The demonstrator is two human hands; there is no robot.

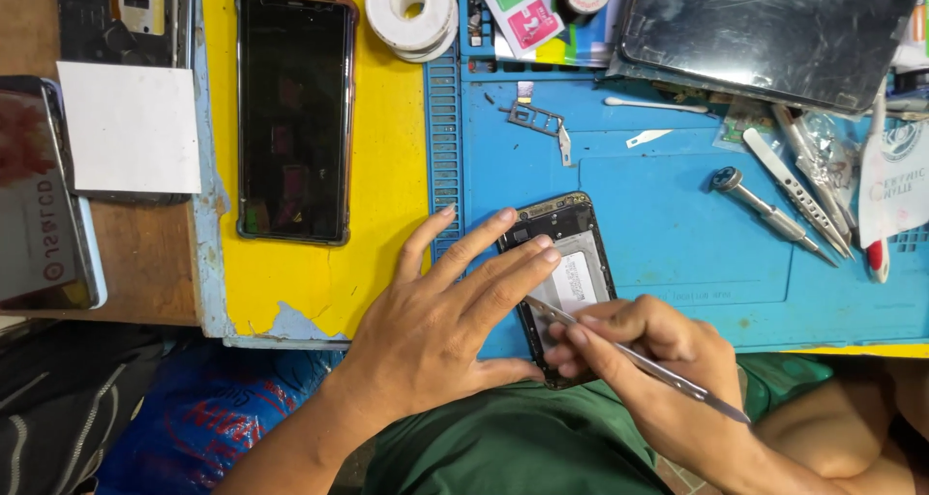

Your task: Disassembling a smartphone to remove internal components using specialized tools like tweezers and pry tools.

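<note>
An opened phone [571, 253] with its back cover off lies on the blue work mat [677, 214] near the front edge. My left hand [445, 321] lies flat over the phone's left side, fingers spread and pressing on it. My right hand [648, 360] grips metal tweezers [639, 360] whose tips touch the phone's inside near its middle. The phone's lower end is hidden under both hands.
A black phone [293, 118] lies screen-up on the yellow surface [387, 166]. A white tape roll [414, 9], a dark tablet [764, 30], a screwdriver [769, 214], more tweezers [798, 190], a SIM tray [537, 120] and a cotton swab [658, 105] lie on the mat.
</note>
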